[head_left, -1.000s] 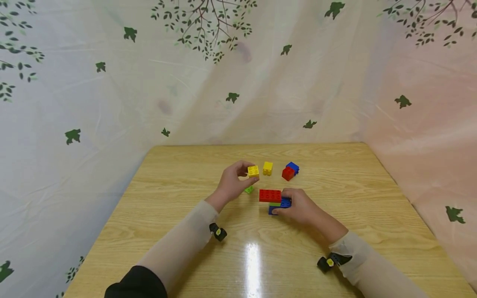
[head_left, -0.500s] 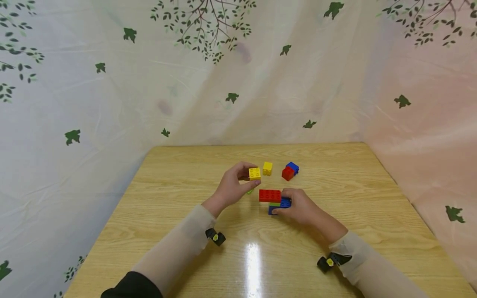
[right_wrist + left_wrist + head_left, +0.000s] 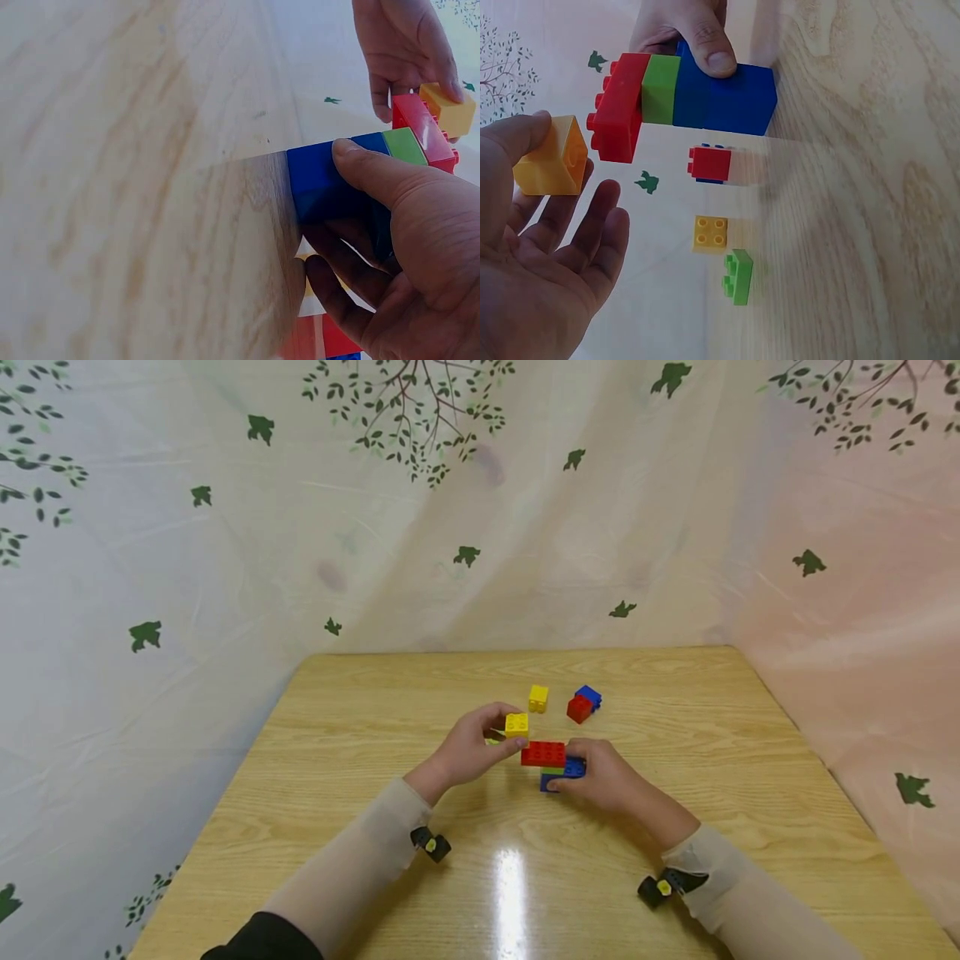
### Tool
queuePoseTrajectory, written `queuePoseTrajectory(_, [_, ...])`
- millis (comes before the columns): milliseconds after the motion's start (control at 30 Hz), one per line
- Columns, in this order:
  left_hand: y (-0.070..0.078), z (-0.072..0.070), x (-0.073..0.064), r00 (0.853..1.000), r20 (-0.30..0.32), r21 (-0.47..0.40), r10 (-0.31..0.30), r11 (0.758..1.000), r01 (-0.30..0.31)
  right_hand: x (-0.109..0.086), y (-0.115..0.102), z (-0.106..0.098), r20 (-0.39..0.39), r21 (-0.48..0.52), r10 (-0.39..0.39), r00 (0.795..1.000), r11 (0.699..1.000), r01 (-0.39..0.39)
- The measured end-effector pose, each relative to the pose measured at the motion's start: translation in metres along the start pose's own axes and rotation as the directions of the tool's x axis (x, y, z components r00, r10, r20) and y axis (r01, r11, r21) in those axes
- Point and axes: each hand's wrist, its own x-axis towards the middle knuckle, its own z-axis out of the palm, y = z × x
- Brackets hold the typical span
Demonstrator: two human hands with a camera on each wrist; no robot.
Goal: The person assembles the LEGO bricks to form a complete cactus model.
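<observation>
My left hand (image 3: 474, 745) pinches a yellow building brick (image 3: 517, 725) between thumb and fingers, studs facing up. It is raised just to the left of and above a stack. That stack has a long red brick (image 3: 543, 754) on top, a green brick (image 3: 660, 89) under it and blue bricks (image 3: 724, 97) at the bottom. The red brick juts out past the green one toward my left hand. My right hand (image 3: 611, 777) grips the blue bricks from the right, thumb along the near side. In the left wrist view a gap shows between the yellow brick and the red studs.
Behind the stack on the wooden table (image 3: 360, 710) lies another yellow brick (image 3: 538, 698). To its right a red brick (image 3: 579, 709) rests against a blue brick (image 3: 589, 697). A light green brick (image 3: 739, 277) lies near the yellow one, mostly hidden behind my left hand in the head view.
My left hand has brought the yellow brick toward me and slightly right, closer to the red brick. The right hand and the stack have stayed put.
</observation>
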Motion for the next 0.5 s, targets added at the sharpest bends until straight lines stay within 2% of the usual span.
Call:
queuePoseTrajectory(200, [-0.003, 0.003, -0.002, 1.0, 0.011, -0.013, -0.01, 1.0, 0.011, 0.001, 0.0, 0.0, -0.002, -0.003, -0.007, 1.0, 1.0, 0.007])
queuePoseTrajectory(500, [-0.008, 0.011, -0.005, 0.998, 0.052, -0.115, -0.022, 0.993, 0.028, 0.001, 0.001, 0.0, 0.002, 0.021, -0.01, 1.0, 1.0, 0.01])
